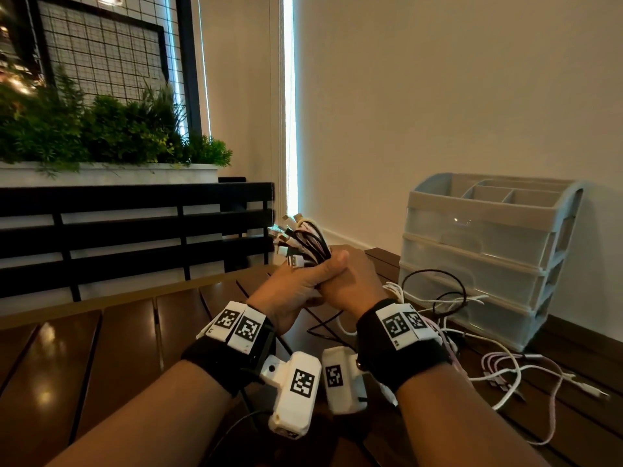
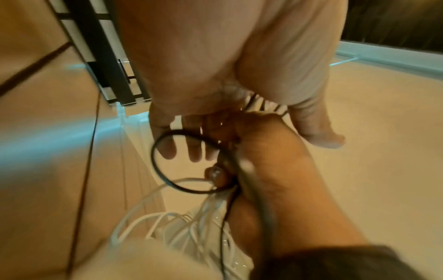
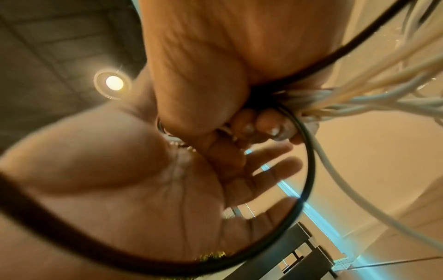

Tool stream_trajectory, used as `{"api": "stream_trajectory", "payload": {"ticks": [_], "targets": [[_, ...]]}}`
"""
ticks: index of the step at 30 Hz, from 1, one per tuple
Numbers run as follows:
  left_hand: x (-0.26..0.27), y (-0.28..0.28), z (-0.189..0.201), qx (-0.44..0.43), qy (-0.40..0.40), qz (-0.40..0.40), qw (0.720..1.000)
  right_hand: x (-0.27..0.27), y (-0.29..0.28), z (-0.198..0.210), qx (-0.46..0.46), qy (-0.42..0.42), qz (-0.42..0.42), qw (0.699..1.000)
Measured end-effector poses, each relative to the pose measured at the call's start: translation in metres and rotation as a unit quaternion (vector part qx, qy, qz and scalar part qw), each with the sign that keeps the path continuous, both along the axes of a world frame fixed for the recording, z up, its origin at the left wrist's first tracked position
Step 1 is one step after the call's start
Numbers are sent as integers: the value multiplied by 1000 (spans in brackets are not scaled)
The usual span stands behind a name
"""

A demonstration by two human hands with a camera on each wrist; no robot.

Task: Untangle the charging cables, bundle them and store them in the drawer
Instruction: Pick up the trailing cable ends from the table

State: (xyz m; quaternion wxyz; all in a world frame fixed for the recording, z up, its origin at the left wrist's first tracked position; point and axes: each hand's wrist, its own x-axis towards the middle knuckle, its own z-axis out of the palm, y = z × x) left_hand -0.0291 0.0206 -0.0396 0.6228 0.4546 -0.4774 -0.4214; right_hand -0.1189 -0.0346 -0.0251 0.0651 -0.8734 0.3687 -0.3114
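A pale plastic drawer unit (image 1: 485,251) stands at two o'clock against the wall, its three translucent drawers all pushed in; what they hold cannot be made out, and the top tray compartments look bare. It sits near the far right edge of the slatted wooden table (image 1: 111,335), whose boards lie open toward nine o'clock. A black slatted railing (image 1: 135,227) and a planter of greenery (image 1: 101,129) border the table at eleven o'clock.

The charging cables (image 1: 305,239) are gathered at twelve o'clock, plug ends fanning upward above both hands. The right hand (image 1: 350,281) is clenched around the bundle. The left hand (image 1: 296,286) presses against it from nine o'clock, thumb over the bundle, fingers straight. Loose cable tails (image 1: 499,365) trail across the table at three o'clock, in front of the drawer unit.
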Motion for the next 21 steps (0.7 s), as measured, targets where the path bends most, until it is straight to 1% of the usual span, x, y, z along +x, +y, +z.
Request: {"api": "stream_trajectory", "payload": {"ticks": [1, 3, 5, 7, 8, 10, 12, 14, 16, 18, 21], "targets": [[-4, 1, 3, 1, 2, 4, 1000, 0, -1, -1, 0, -17, -8, 1000], [-10, -1, 8, 4, 39, 49, 998, 1, 5, -1, 2, -45, -8, 999], [-13, -6, 10, 20, 93, 110, 989, 3, 10, 0, -62, -6, -8, 998], [-9, -9, 12, 26, 141, 143, 979, 6, 14, 2, -107, 38, -9, 993], [-8, -8, 13, 24, 157, 142, 977, 9, 16, 2, -95, 30, -7, 995], [-7, -4, 14, 23, 186, 116, 975, 12, 14, 1, -39, -8, -6, 999], [-9, -2, 13, 37, 214, 84, 973, 13, 9, 0, 16, -39, -23, 999], [-14, 1, 13, 55, 222, 63, 972, 10, 6, 1, 59, -54, -48, 996], [-20, 2, 13, 71, 206, 65, 974, 6, 6, 1, 54, -55, -69, 995], [-25, 2, 13, 81, 188, 87, 975, 6, 9, -1, 29, -42, -62, 997], [-19, 0, 18, 105, 197, 119, 968, 11, 17, -3, -64, 56, -45, 995]]}}
